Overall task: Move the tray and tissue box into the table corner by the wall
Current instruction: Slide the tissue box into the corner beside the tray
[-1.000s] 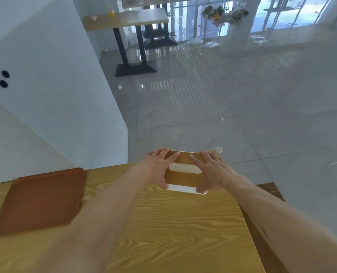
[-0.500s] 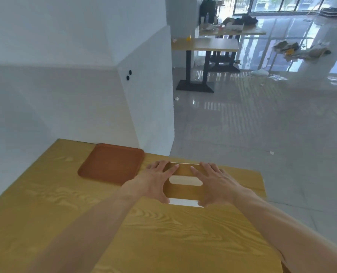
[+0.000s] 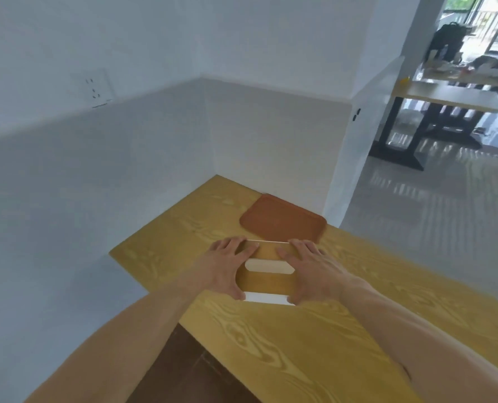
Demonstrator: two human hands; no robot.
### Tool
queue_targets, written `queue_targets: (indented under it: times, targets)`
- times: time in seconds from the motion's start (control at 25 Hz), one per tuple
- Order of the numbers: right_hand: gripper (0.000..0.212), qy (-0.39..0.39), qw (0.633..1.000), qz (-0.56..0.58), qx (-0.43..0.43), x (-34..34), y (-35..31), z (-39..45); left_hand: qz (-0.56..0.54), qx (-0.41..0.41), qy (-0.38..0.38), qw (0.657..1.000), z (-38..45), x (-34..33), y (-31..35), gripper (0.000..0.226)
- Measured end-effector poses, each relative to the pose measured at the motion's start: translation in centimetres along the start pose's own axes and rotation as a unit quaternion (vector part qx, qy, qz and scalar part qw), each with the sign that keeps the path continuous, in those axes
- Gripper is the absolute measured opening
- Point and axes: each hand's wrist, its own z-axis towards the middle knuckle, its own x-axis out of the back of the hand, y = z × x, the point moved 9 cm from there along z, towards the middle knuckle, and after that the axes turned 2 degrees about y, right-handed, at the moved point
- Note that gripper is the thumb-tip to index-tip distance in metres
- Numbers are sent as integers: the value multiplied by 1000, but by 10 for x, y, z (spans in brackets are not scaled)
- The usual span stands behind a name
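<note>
Wooden tissue box (image 3: 266,282) (both hands clamping) now nearer tray (image 3: 282,219).

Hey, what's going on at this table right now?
A person has both hands on a wood-topped tissue box, the left hand and right hand gripping its two ends on the wooden table. Just beyond the box lies a brown tray, flat against the wall, short of the table's far corner.

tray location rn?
Head view: the tray lies flat on the table against the far wall, right of the corner, just beyond the tissue box held between both hands.
</note>
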Motion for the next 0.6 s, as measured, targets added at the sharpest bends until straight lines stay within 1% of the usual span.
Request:
queue_targets:
  times: [0.16,0.32,0.44,0.6]
  targets:
    - [114,2,999,-5,49,1,-99,45,-8,44,18,999,-72,-6,-85,120]
    - [114,-1,996,-16,85,-5,-177,83,-20,72,16,997,-128,-20,-151,120]
    - [115,-6,995,-13,103,-13,-212,108,-22,87,17,996,-148,-29,-187,120]
    - [115,-11,993,-1,114,-24,-229,146,-22,97,8,995,-145,-42,-226,120]
